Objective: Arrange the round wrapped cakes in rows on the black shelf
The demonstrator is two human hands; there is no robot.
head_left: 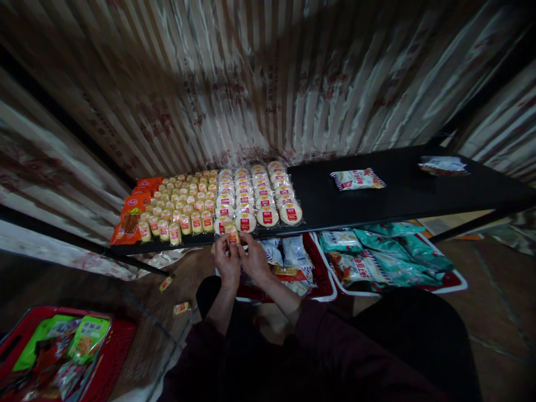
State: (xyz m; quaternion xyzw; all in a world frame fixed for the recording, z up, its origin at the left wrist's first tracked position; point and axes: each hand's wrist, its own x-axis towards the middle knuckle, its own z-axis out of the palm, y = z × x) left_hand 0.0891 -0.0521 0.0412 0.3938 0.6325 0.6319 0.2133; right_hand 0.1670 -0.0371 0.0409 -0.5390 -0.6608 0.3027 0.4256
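Note:
Between the fingertips of my left hand (226, 261) and my right hand (253, 258) is a small wrapped snack cake (231, 235), yellow with a red and white label. Both hands are closed on it, just off the front edge of a black shelf (318, 204). Behind it stand rows of round white wrapped cakes (268, 215) with red labels. To their left are rows of small yellow wrapped cakes (185, 223) of the same kind as the held one. Orange packets (127, 223) lie at the shelf's left end.
On the shelf's right lie a white packet (358, 179) and another packet (444, 165). Below are a red basket of packets (324, 285) and a basket of teal packets (458, 283). Another red basket (121, 346) sits lower left. Two small cakes (181, 307) lie on the floor.

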